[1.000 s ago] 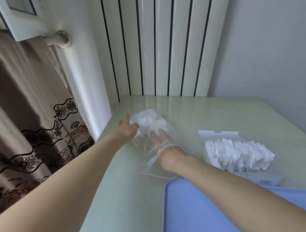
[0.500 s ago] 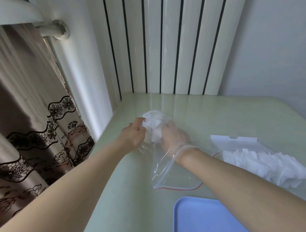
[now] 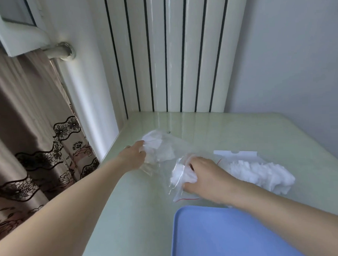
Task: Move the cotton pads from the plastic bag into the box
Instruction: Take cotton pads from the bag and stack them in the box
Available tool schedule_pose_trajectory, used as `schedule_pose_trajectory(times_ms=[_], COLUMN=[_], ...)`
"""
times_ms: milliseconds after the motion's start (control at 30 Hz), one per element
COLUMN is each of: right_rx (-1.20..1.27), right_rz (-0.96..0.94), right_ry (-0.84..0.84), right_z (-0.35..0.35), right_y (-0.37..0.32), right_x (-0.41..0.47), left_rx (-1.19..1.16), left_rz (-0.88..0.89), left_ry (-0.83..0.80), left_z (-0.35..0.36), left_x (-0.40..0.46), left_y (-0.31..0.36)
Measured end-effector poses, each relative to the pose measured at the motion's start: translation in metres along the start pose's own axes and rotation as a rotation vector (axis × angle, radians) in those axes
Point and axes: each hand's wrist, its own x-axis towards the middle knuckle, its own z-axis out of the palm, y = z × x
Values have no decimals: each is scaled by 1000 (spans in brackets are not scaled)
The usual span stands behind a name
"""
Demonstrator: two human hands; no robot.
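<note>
A clear plastic zip bag (image 3: 162, 167) with a red seal line lies on the pale green table (image 3: 129, 216). My left hand (image 3: 133, 155) pinches its far closed end, where several white cotton pads (image 3: 155, 146) remain inside. My right hand (image 3: 203, 174) is at the bag's mouth, closed on a bunch of white cotton pads (image 3: 181, 175) that sits partly inside the mouth. To the right, a clear box (image 3: 236, 155) with a white flap holds a row of several cotton pads (image 3: 259, 172).
A blue tray (image 3: 227, 235) lies at the table's near edge, under my right forearm. A white radiator (image 3: 170, 50) stands behind the table, a grey wall at the right, and a brown patterned curtain (image 3: 29, 134) hangs off the table's left edge.
My right hand has drawn back from deep in the bag to its mouth, closed on a bunch of pads. The left hand keeps its hold on the bag's far end.
</note>
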Motion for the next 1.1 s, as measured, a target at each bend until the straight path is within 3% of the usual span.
schedule_pose_trajectory(times_ms=[167,300,400,500,567,800,1000,1100], right_rx=[48,361,649,792,898,1002,1110,1118], right_rz=[149,279,332,338,302,286,219,212], right_ry=[-11,-6,-2,-46,-117,-40,-28,-14], right_z=[-39,-68,-83,-96,-102,-103,-101,-101], right_y=[15,28,34,37,40,56,64,65], right_x=[-46,-61,-75,-88,-93,-97,-97,-95], left_rx=[42,-155,-321,-448,-576,-644,-833,-905], left_rz=[37,344,465,409,365,336,159,165], left_ry=[157,247,-42,-385,-515,-482,-757,-722], left_z=[-22,-30,-21,-10,-3,9,17,21], left_x=[-38,-86,-122,-145,-151,-155,-154,-154], left_y=[36,94,130,153,160,168,173,176])
